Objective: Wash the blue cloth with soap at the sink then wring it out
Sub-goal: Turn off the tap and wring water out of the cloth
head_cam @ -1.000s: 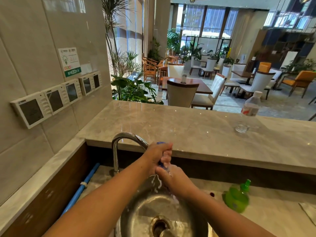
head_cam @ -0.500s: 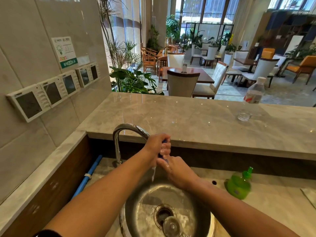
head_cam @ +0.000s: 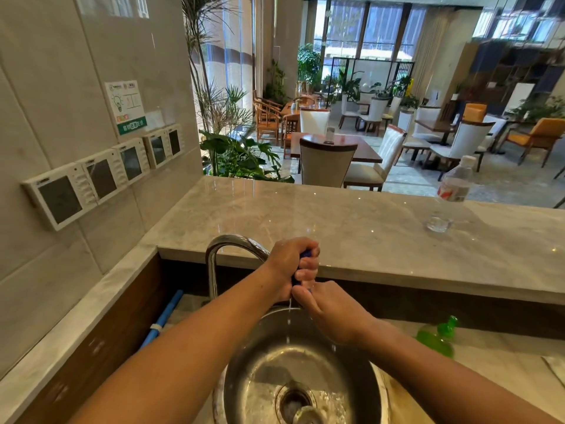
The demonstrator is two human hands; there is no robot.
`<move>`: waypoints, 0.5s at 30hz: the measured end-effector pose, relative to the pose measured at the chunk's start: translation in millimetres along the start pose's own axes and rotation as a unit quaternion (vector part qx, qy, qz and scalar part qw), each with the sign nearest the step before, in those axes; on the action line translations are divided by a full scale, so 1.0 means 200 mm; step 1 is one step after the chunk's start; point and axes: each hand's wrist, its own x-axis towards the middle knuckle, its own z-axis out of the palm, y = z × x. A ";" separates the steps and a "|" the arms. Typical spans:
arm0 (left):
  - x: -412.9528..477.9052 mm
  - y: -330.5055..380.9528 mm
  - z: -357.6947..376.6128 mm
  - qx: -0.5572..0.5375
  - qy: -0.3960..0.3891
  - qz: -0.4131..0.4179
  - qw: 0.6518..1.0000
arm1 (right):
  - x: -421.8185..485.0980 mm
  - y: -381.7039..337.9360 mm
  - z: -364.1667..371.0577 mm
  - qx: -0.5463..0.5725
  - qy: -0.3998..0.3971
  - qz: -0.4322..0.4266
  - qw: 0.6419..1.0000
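Both forearms reach in from the bottom edge and meet above the round steel sink (head_cam: 360, 374). The left hand (head_cam: 292, 264) is a tight fist at about 11 o'clock from the right hand (head_cam: 331, 313), which sits just below it with its knuckles touching the left's. The fingers (head_cam: 307, 272) of the left hand are curled fully closed around the blue cloth (head_cam: 304, 254); the right hand is closed on the cloth's lower end, though almost none of the fabric shows there. The cloth is twisted into a narrow roll, its long axis near upright, running from 12 to 6 o'clock with a slight lean, and only a dark blue strip peeks out at the top of the left fist. A thin trickle of water (head_cam: 289, 324) falls from between the hands into the basin. The curved chrome faucet (head_cam: 226, 249) stands at 9 o'clock from the hands. A green soap bottle (head_cam: 437, 341) lies at 3 o'clock on the lower marble tabletop (head_cam: 489, 359), and a clear water bottle (head_cam: 452, 194) stands at 1 o'clock on the raised ledge (head_cam: 336, 215). Beyond lies a dining room with tables and chairs.
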 end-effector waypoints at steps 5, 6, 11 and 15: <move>-0.02 -0.05 -0.03 0.017 0.043 0.002 0.999 | 0.01 0.04 0.09 -0.054 -0.001 -0.001 0.999; -0.03 -0.06 -0.03 0.020 0.051 0.005 0.998 | 0.01 0.03 0.10 -0.054 -0.002 -0.001 0.999; -0.06 -0.08 -0.02 0.034 0.079 0.006 0.996 | 0.00 0.00 0.10 -0.071 -0.025 -0.013 0.997; -0.07 -0.09 -0.02 0.046 0.085 0.011 0.995 | -0.02 -0.02 0.11 -0.049 -0.023 -0.002 0.999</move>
